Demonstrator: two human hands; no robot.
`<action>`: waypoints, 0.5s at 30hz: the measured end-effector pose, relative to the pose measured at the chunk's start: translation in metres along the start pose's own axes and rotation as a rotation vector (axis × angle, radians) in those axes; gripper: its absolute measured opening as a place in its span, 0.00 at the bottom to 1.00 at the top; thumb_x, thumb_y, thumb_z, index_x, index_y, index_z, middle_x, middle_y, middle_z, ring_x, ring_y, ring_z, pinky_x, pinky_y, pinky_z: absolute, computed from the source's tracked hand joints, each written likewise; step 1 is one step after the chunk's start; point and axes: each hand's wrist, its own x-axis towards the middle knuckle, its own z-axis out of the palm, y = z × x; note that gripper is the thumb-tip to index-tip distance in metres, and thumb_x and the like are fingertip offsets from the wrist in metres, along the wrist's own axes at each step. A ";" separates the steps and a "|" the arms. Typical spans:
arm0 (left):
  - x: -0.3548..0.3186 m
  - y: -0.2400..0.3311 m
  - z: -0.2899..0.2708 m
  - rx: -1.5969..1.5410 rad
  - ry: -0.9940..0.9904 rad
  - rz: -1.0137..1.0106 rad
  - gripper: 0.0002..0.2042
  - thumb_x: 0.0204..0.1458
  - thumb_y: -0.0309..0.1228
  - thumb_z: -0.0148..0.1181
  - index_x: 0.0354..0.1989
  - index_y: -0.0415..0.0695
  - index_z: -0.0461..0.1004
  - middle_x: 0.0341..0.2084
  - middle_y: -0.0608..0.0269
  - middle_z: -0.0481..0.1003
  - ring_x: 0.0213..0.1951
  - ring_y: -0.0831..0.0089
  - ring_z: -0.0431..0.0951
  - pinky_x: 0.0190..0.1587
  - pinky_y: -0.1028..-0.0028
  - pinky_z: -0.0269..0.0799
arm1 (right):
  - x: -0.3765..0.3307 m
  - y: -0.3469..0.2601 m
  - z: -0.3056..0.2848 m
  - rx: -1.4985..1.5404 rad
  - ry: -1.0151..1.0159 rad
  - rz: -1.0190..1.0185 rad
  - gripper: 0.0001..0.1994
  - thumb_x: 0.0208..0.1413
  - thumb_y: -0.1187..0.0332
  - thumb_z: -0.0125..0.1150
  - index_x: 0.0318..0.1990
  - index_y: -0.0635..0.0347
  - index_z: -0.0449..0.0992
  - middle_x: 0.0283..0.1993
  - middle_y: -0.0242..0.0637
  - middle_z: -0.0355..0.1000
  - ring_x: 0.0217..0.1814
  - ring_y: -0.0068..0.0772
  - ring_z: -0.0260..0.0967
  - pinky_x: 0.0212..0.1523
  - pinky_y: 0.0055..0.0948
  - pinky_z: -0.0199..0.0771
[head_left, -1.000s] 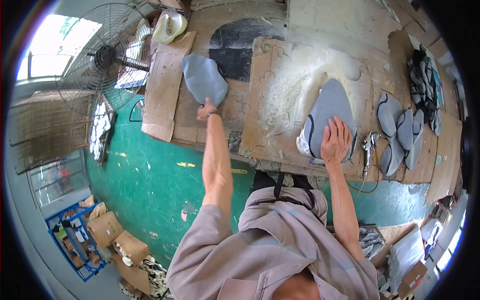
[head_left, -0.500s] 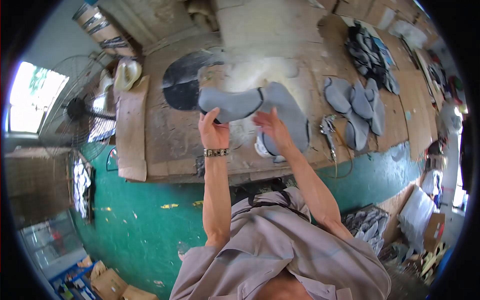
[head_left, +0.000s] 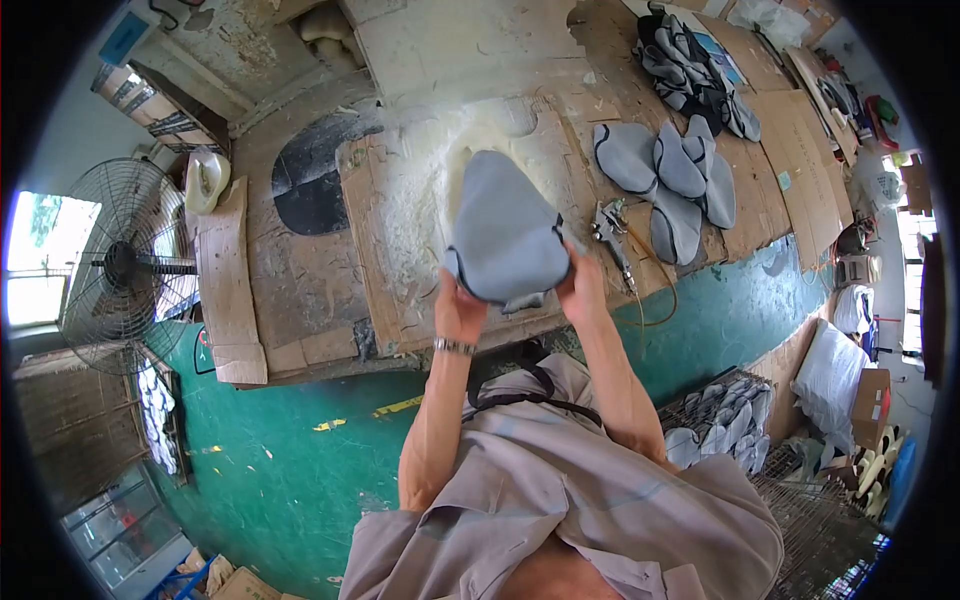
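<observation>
A grey saddle-shaped cover (head_left: 508, 225) with black edging at its sides is held over the workbench, its narrow end pointing away from me. My left hand (head_left: 461, 308) grips its near left corner. On the opposite near corner, my right hand (head_left: 583, 287) is closed round the edge. A bit of grey material hangs below the near rim between the hands; whether a second piece lies under or inside cannot be made out. To the right of my right hand lies a metal spray gun (head_left: 610, 235) with a yellow hose (head_left: 655, 262). Beyond it rest several similar grey pieces (head_left: 627, 157).
Pale dried residue (head_left: 415, 215) coats the cardboard-covered bench (head_left: 290, 280). A black oval sheet (head_left: 315, 185) lies left. A caged fan (head_left: 122, 265) stands at the bench's left end. Black and grey pieces (head_left: 680, 70) are heaped far right; a wire rack of grey pieces (head_left: 725, 415) stands lower right.
The small grey piece my left hand held up at the left is no longer seen apart. Both hands have come together on the larger grey cover, my right hand now closed on it.
</observation>
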 end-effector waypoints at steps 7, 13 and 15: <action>-0.031 -0.018 -0.072 0.227 0.184 -0.108 0.07 0.66 0.37 0.57 0.46 0.51 0.74 0.46 0.70 0.79 0.48 0.74 0.78 0.52 0.66 0.74 | -0.020 0.011 -0.063 -0.133 0.110 0.128 0.10 0.65 0.61 0.62 0.43 0.59 0.77 0.39 0.30 0.78 0.39 0.23 0.73 0.41 0.29 0.74; 0.046 0.000 -0.089 0.591 0.347 0.151 0.06 0.63 0.35 0.61 0.41 0.46 0.77 0.34 0.72 0.81 0.34 0.78 0.79 0.38 0.72 0.75 | 0.028 0.027 -0.072 -0.332 0.208 0.058 0.09 0.65 0.61 0.63 0.37 0.56 0.78 0.31 0.22 0.73 0.31 0.15 0.64 0.33 0.23 0.67; 0.077 0.006 -0.082 0.773 0.435 0.197 0.07 0.62 0.35 0.63 0.40 0.46 0.78 0.30 0.72 0.81 0.29 0.78 0.78 0.35 0.74 0.73 | 0.053 0.023 -0.058 -0.445 0.256 0.052 0.09 0.65 0.61 0.62 0.37 0.55 0.78 0.30 0.21 0.71 0.30 0.14 0.62 0.32 0.22 0.65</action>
